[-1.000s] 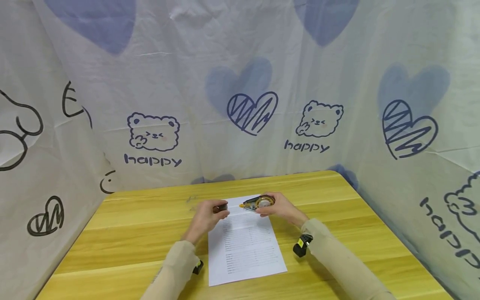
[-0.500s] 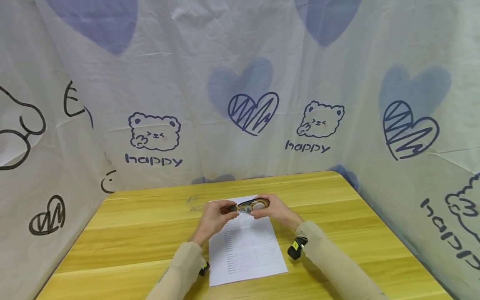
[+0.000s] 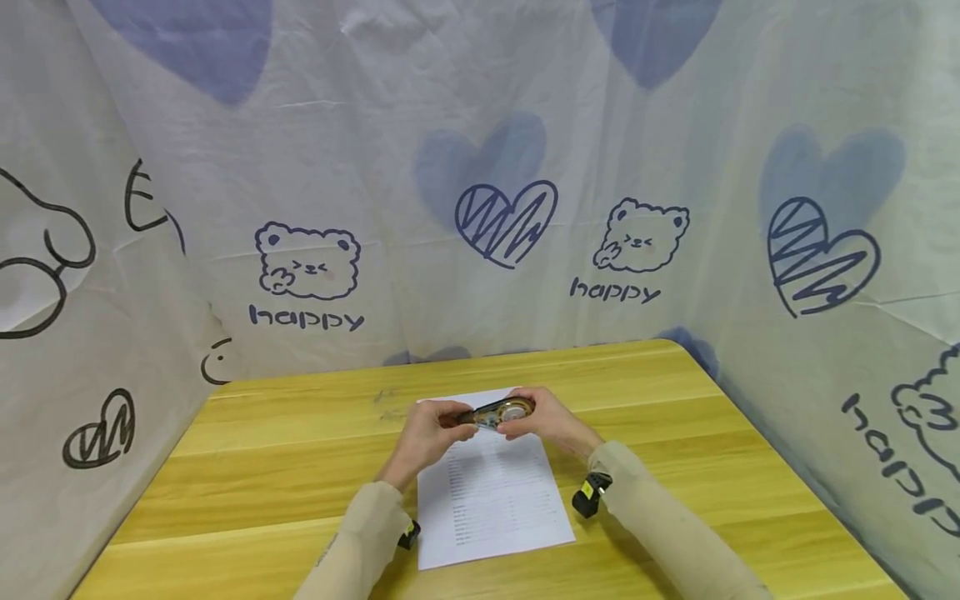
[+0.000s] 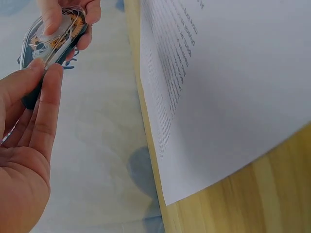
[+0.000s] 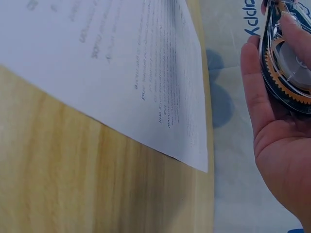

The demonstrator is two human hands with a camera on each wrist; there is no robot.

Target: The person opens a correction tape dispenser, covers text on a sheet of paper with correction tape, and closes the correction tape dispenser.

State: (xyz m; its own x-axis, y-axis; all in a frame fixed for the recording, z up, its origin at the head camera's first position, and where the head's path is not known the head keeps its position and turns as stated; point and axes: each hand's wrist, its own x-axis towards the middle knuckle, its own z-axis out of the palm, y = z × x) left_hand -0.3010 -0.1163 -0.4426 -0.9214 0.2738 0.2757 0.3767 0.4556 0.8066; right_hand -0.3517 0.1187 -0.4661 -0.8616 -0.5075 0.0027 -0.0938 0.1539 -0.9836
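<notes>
A correction tape dispenser (image 3: 495,414) with a clear body, dark edge and orange gear is held between both hands above the paper. My right hand (image 3: 553,422) grips its round rear end, thumb on the clear side in the right wrist view. With thumb and fingers, my left hand (image 3: 426,440) pinches the dark cap (image 4: 31,99) at the narrow front end. Cap and dispenser meet there; the tip itself is hidden. Below the hands, a printed sheet of paper (image 3: 498,517) lies on the table.
The yellow wood-grain table (image 3: 300,467) stretches out on both sides of the paper. A pale curtain (image 3: 405,275) with hearts and bear drawings stands behind the table and along its left and right sides.
A second ago the cap and dispenser were apart, with the orange tip showing. Both hands have come together, and the cap now meets the front end. The paper has stayed put.
</notes>
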